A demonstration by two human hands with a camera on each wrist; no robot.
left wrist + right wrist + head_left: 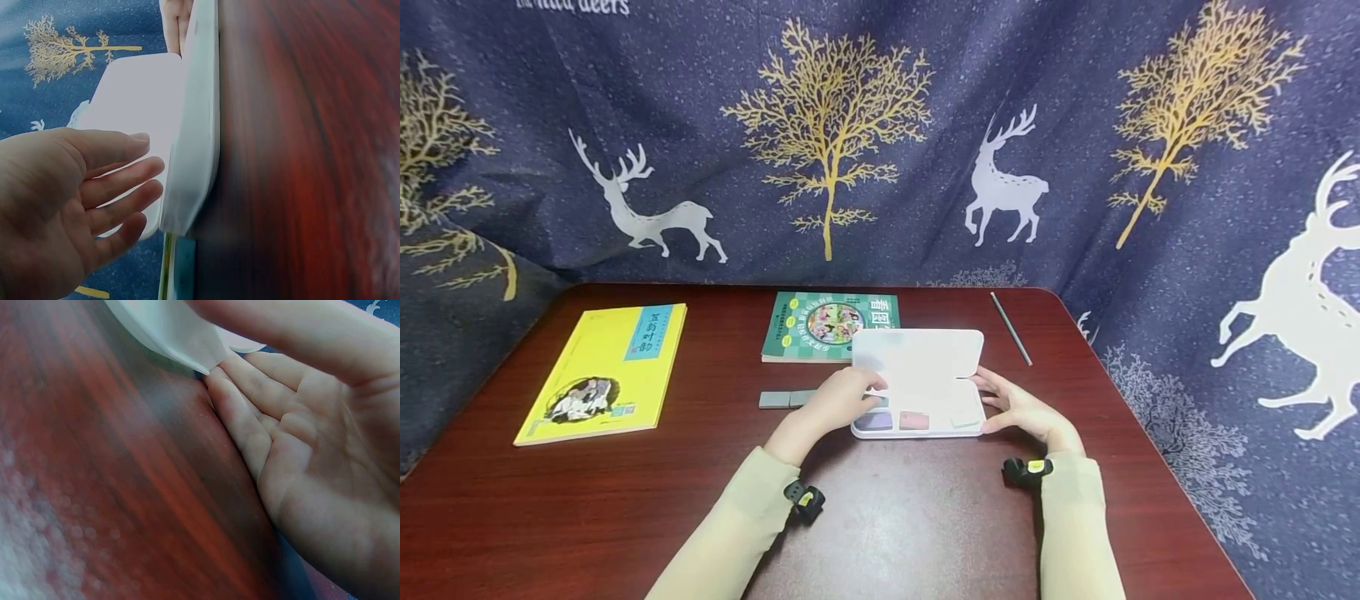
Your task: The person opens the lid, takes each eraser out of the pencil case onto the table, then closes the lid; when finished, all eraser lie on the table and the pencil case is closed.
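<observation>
A white pencil case (917, 353) lies on the table with its lid raised at the back. In its tray sit a purple block (874, 421), a pink block (913, 421) and a whitish block (965, 418) resembling erasers. My left hand (842, 398) reaches over the tray's left end, beside a grey-blue piece partly covered by the fingers. In the left wrist view the left hand's thumb and fingers are loosely bent and apart, with nothing seen between them. My right hand (1021, 410) holds the case's right end, thumb at the front corner and fingers behind.
Left of the case lies a flat grey strip (781, 400), partly behind the left hand. A green book (782, 337) is behind the case, partly overlapped by the lid. A yellow book (625, 333) lies far left, a thin green pencil (1011, 329) at back right. A deer-patterned cloth hangs behind.
</observation>
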